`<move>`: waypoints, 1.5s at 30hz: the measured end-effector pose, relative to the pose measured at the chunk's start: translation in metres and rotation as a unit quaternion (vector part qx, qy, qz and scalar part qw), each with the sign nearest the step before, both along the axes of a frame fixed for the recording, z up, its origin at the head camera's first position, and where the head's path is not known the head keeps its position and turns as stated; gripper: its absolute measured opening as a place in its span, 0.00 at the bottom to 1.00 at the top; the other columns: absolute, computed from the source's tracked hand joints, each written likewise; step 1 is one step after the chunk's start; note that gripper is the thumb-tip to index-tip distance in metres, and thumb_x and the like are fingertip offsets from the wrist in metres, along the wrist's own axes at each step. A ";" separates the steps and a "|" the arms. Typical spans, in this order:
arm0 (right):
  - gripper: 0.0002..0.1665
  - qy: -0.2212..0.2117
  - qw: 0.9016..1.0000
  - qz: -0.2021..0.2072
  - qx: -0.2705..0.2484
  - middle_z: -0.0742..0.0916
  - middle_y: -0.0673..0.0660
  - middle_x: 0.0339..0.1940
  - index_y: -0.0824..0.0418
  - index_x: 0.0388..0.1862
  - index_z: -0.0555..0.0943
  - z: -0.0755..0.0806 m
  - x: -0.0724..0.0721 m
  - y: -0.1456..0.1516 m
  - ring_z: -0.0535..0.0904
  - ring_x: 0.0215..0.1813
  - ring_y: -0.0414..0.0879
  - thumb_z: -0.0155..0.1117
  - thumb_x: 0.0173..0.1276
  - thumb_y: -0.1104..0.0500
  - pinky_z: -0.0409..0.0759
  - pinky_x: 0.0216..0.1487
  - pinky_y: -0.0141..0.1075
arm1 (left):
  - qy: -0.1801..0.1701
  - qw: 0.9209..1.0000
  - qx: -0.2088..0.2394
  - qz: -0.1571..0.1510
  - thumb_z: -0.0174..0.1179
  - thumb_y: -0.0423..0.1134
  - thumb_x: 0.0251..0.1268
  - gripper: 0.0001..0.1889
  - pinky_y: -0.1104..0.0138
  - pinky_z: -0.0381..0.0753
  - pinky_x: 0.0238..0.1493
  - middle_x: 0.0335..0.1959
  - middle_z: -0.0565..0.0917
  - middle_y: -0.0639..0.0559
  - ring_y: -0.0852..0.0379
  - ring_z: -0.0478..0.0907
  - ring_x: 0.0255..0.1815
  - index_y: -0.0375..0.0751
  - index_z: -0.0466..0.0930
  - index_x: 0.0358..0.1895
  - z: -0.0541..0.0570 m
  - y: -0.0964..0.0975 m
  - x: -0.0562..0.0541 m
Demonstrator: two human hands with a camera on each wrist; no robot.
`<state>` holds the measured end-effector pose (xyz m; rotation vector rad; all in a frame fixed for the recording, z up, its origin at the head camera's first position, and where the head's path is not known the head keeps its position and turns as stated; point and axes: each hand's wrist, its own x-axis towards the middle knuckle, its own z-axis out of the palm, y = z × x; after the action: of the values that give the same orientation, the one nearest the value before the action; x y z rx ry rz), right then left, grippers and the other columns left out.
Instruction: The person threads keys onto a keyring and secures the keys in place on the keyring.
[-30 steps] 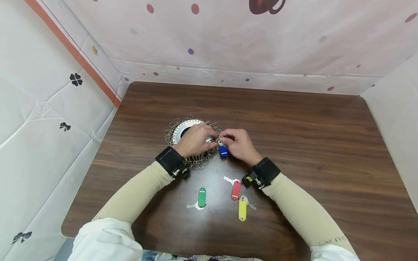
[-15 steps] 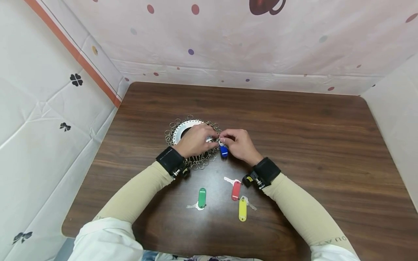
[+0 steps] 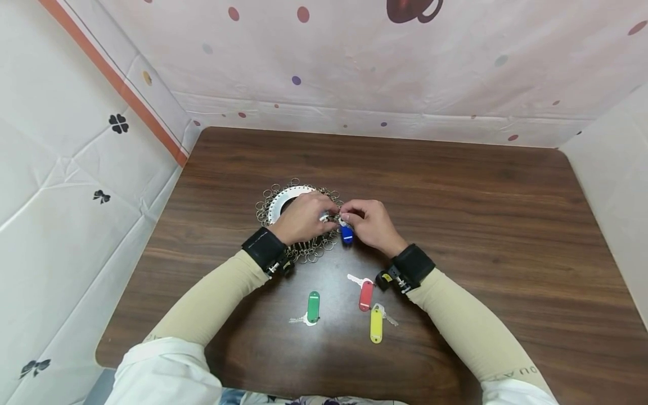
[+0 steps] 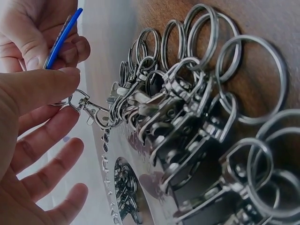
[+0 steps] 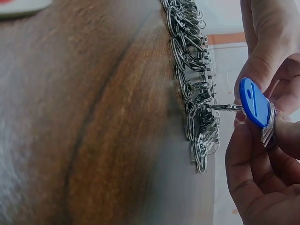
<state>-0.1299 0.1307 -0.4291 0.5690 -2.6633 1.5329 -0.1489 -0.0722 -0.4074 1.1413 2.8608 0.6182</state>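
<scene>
In the head view, my left hand [image 3: 304, 218] is over the right side of a white ring-shaped disc [image 3: 277, 203] fringed with metal clasps and split rings. Its thumb and index finger pinch the ring end of one swivel clasp [image 4: 83, 104], which stretches out from the disc; the other fingers are spread. My right hand [image 3: 376, 226] meets it there, thumb and fingertips pinching a silver key [image 5: 268, 130] that carries a blue key tag [image 5: 255, 104]. Fingers partly cover the spot where key and ring come together.
Nearer the body on the brown table [image 3: 481, 225] lie a green-tagged key [image 3: 313, 307], a red-tagged key [image 3: 365, 296] and a yellow-tagged key [image 3: 376, 326]. Loose split rings [image 4: 255, 77] stick out around the disc. Patterned sheets [image 3: 344, 73] enclose the table's back and sides.
Both hands stay almost in place, fingertips together at the ring. The blue tag shifts only very slightly; the other keys and the disc stay put.
</scene>
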 end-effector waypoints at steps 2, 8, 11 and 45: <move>0.05 -0.001 1.000 0.001 -0.001 0.92 0.61 0.37 0.65 0.37 0.89 0.000 0.000 -0.001 0.82 0.39 0.48 0.67 0.71 0.68 0.77 0.44 0.35 | 0.005 1.000 -0.002 -0.001 0.73 0.46 0.63 0.18 0.55 0.83 0.63 0.50 0.91 0.46 0.48 0.87 0.54 0.41 0.89 0.52 0.000 -0.001 0.000; 0.05 0.006 1.000 0.003 -0.002 0.92 0.61 0.37 0.64 0.37 0.89 0.001 0.001 -0.002 0.82 0.39 0.48 0.67 0.71 0.68 0.78 0.44 0.35 | 0.018 1.000 0.000 -0.005 0.73 0.47 0.63 0.17 0.55 0.84 0.62 0.49 0.91 0.46 0.48 0.88 0.52 0.41 0.90 0.50 0.001 -0.002 0.000; 0.05 0.006 1.000 0.004 -0.001 0.92 0.61 0.37 0.64 0.37 0.89 0.001 0.001 -0.002 0.83 0.39 0.48 0.67 0.70 0.68 0.78 0.45 0.36 | 0.018 1.000 0.001 -0.005 0.73 0.47 0.63 0.17 0.55 0.84 0.61 0.48 0.92 0.47 0.49 0.88 0.52 0.41 0.90 0.50 0.001 -0.003 0.000; 0.06 0.001 1.000 0.008 -0.006 0.90 0.60 0.34 0.64 0.35 0.89 0.005 0.002 -0.004 0.80 0.37 0.48 0.66 0.71 0.68 0.76 0.42 0.35 | -0.023 1.000 0.017 -0.007 0.73 0.43 0.64 0.15 0.57 0.84 0.61 0.49 0.92 0.50 0.51 0.88 0.53 0.44 0.88 0.52 0.004 -0.004 -0.001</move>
<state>-0.1274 0.1266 -0.4246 0.5918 -2.6533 1.5494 -0.1501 -0.0760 -0.4035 1.1348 2.8124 0.6872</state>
